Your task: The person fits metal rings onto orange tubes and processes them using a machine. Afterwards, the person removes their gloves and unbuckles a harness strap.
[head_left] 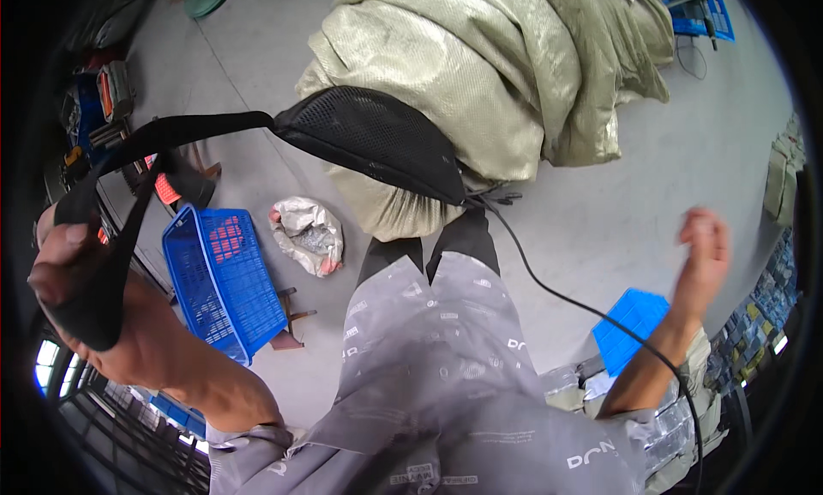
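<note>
Strap [129, 186] of black mesh pad [377, 148] clenched in left hand [73, 272], pad lifted; right hand [703, 255] released, empty.

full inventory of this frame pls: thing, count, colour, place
woven sacks: several, pale green, piled top centre on the floor
mesh pad: 1, black, centre, joined to the strap
strap: 1, black, runs left into the left hand
cable: 1, black, from the pad toward lower right
basket: 1, blue, floor left of centre
small bag: 1, grey-white, floor beside the basket
crate: 1, blue, lower right
left hand: gripping the strap
right hand: raised, empty
</note>
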Available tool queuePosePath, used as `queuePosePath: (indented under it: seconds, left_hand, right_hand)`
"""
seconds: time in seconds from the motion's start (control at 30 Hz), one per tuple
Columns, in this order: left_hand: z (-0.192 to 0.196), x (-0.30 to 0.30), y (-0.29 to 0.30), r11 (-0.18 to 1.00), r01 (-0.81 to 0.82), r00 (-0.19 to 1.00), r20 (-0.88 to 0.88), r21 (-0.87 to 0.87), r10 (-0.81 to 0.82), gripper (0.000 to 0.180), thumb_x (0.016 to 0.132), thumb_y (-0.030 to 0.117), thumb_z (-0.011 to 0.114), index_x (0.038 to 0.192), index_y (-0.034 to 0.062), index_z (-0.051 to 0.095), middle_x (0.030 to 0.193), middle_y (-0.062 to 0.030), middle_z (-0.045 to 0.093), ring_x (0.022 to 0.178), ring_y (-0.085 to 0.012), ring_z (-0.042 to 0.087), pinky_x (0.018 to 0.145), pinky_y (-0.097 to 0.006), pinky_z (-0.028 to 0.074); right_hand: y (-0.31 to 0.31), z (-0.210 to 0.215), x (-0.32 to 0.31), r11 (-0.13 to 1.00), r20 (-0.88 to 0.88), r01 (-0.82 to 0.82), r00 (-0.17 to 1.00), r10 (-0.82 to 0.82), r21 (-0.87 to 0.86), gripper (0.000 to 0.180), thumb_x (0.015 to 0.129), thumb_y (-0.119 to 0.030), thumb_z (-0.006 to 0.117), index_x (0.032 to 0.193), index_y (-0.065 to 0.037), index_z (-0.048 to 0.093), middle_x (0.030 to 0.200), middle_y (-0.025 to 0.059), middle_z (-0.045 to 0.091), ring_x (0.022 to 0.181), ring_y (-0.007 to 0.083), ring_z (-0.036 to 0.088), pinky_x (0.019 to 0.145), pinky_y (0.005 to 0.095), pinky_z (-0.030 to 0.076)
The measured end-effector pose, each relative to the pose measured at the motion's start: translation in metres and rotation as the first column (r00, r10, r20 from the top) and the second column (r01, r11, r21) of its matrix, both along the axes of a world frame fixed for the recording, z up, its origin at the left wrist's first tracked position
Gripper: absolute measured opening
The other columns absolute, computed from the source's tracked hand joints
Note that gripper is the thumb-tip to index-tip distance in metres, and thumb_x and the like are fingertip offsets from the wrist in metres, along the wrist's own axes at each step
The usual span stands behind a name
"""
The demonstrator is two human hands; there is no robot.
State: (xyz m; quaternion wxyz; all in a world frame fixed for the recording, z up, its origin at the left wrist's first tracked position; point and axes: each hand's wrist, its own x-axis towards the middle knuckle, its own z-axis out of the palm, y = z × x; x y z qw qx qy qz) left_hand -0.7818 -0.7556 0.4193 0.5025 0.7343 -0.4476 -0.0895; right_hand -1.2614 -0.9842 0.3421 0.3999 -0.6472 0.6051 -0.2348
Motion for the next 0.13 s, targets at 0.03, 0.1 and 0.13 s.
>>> queuePosePath:
  seconds: [0.03, 0.1, 0.13]
  left_hand:
    - [-0.001, -0.010, -0.011, 0.999, 0.008, 0.999, -0.035, -0.045, -0.010, 0.032, 0.102, 0.028, 0.037, 0.106, 0.0013, 0.054, 0.112, -0.0190, 0.053, 0.101, -0.0258, 0.059, 0.099, -0.038, 0.044]
    - [0.001, -0.017, -0.027, 0.997, 0.006, 1.000, -0.018, -0.082, -0.008, 0.030, 0.099, 0.026, 0.038, 0.107, 0.0018, 0.054, 0.114, -0.0197, 0.052, 0.106, -0.0304, 0.056, 0.103, -0.043, 0.039]
    - [0.006, -0.022, -0.033, 0.992, -0.008, 1.000, 0.024, -0.129, 0.011, 0.029, 0.096, 0.024, 0.039, 0.108, 0.0023, 0.054, 0.115, -0.0205, 0.051, 0.111, -0.0350, 0.054, 0.107, -0.048, 0.035]
  right_hand:
    - [-0.014, 0.023, 0.014, 0.974, 0.139, -0.131, 0.978, 0.158, -0.185, 0.026, 0.096, -0.017, 0.052, 0.110, 0.003, 0.060, 0.100, 0.0090, 0.062, 0.083, 0.0101, 0.051, 0.076, 0.0262, 0.040]
    - [-0.037, 0.075, 0.041, 0.895, 0.238, -0.310, 0.888, 0.393, -0.322, 0.056, 0.086, -0.037, 0.058, 0.124, 0.003, 0.053, 0.116, 0.0132, 0.056, 0.096, 0.0172, 0.051, 0.086, 0.0332, 0.040]
    - [-0.045, 0.096, 0.058, 0.827, 0.238, -0.388, 0.829, 0.506, -0.406, 0.064, 0.084, -0.043, 0.060, 0.132, -0.004, 0.041, 0.127, 0.0124, 0.041, 0.109, 0.0216, 0.038, 0.094, 0.0382, 0.032]
